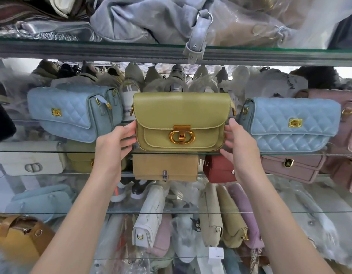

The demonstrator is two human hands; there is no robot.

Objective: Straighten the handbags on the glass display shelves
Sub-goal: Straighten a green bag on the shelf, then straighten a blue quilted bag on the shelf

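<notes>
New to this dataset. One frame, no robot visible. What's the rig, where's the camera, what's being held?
There is no machine here: a person works with bare hands. The single picture comes from a wide-angle camera worn on the head, looking forward and down, so both forearms reach in from below.

The left hand and right hand each grip one end of an olive-green handbag that stands at the front edge of a glass shelf.

A light blue quilted bag sits on either side of it, one at the left and one at the right. More bags fill the shelves above and below.
</notes>
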